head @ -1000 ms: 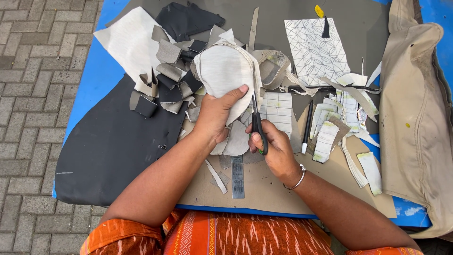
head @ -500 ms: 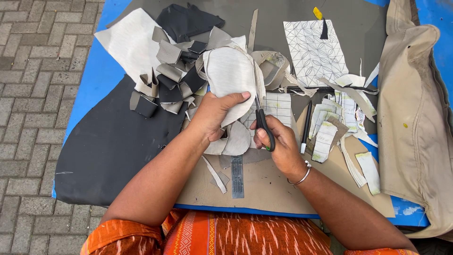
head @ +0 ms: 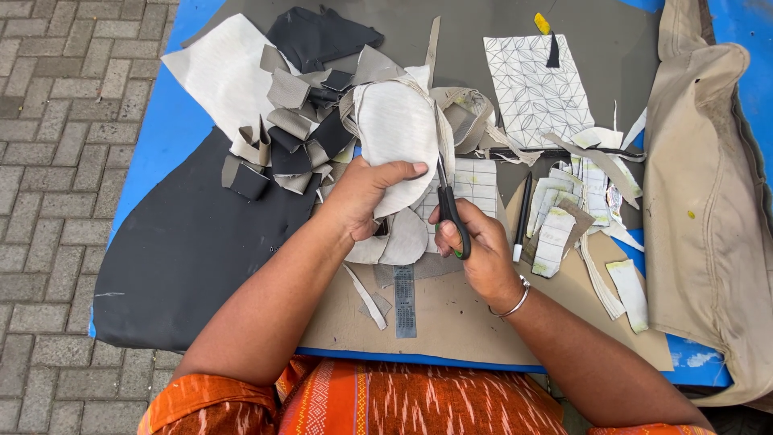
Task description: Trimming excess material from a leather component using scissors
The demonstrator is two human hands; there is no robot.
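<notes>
Pale leather piece (head: 396, 141) pinched in left grip (head: 362, 197), scissors (head: 449, 211) alongside.

Both bare forearms reach forward from the bottom of the view and angle toward each other, so the 2 hands sit close together, nearly touching. The left hand (head: 364, 193) is palm-down with the wrist slightly bent; its thumb stretches out to the right while the other fingers curl under, pinching. The right hand (head: 475, 242) is turned on its side, knuckles to the right, with thumb and fingers hooked in a closed grip; its thumb points up toward the left thumb. A thin bangle circles the right wrist. Short orange sleeves cover both upper arms, and the elbows are spread wide, the left arm more bent than the right.
</notes>
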